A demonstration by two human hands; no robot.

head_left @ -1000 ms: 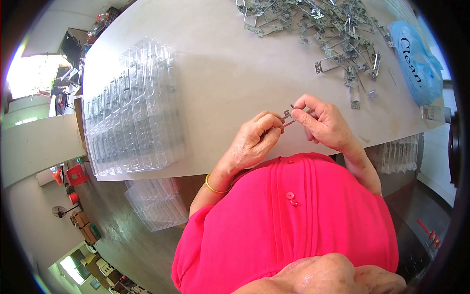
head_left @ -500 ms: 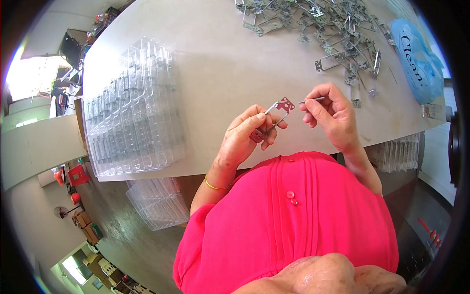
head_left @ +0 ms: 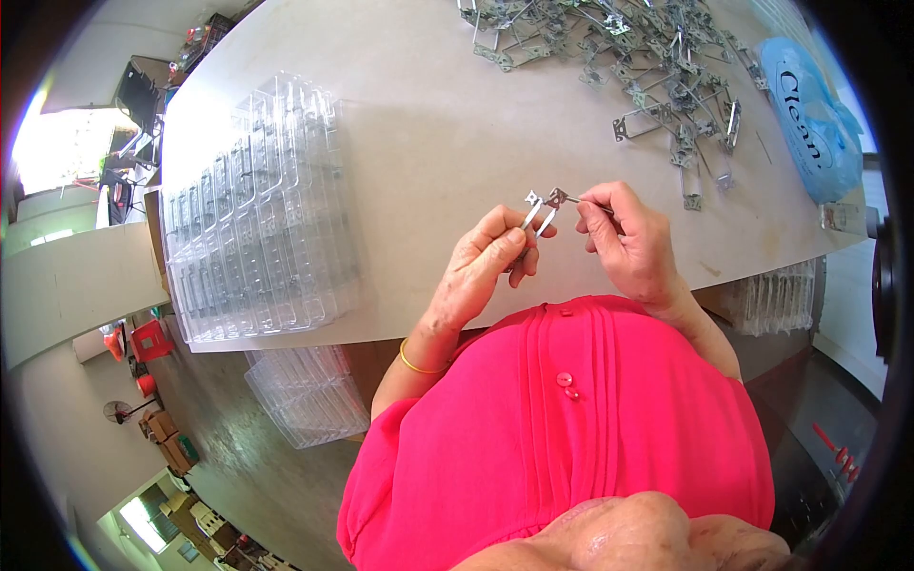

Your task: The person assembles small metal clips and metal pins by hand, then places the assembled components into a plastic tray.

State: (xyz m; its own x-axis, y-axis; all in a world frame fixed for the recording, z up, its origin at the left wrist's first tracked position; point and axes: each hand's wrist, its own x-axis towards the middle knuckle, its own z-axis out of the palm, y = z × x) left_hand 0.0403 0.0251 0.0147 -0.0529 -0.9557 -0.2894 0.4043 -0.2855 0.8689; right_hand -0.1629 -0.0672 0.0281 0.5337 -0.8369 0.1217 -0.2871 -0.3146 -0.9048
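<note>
My left hand [head_left: 486, 257] is closed on a small metal bracket [head_left: 539, 215], a part with flat punched plates and thin bars between them. Pinched between the thumb and fingers of my right hand [head_left: 625, 236] is a thin metal rod [head_left: 591, 205]. The rod's tip meets the bracket's upper right plate; whether it goes into a hole there is too small to tell. Beyond my hands, a heap of similar metal brackets [head_left: 657, 76] lies on the pale table [head_left: 419, 143].
Stacked clear plastic trays [head_left: 262, 209] holding metal parts stand on the table's left side. More clear trays [head_left: 309, 395] sit below the front edge. At the right lie a blue plastic bag [head_left: 809, 119] and a small clear container [head_left: 840, 217].
My left hand has turned the bracket so its plates face differently. My right hand has moved slightly left and down, bringing the rod from apart to the bracket's plate.
</note>
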